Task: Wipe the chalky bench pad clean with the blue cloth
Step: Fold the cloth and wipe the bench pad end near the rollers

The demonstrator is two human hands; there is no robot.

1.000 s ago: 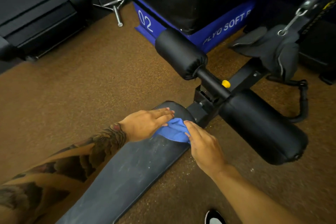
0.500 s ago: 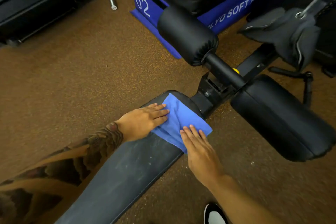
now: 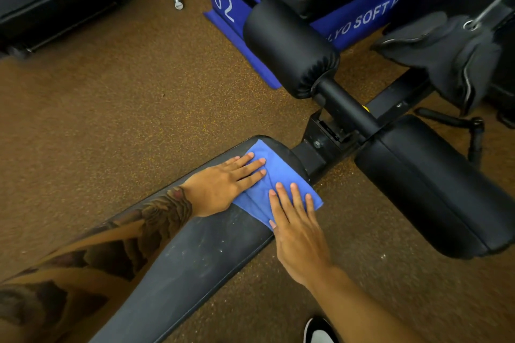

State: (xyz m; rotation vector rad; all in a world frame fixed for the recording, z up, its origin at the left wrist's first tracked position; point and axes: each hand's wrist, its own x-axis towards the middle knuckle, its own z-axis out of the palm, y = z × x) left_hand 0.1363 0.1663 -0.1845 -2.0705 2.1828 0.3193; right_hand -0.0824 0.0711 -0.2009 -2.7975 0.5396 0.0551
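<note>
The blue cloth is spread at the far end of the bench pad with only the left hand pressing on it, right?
No. The head view shows both hands flat on the blue cloth, the left hand and the right hand. It is at the far end of the bench pad.

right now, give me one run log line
left hand: flat on blue cloth | right hand: flat on blue cloth | bench pad: chalky below cloth
</note>
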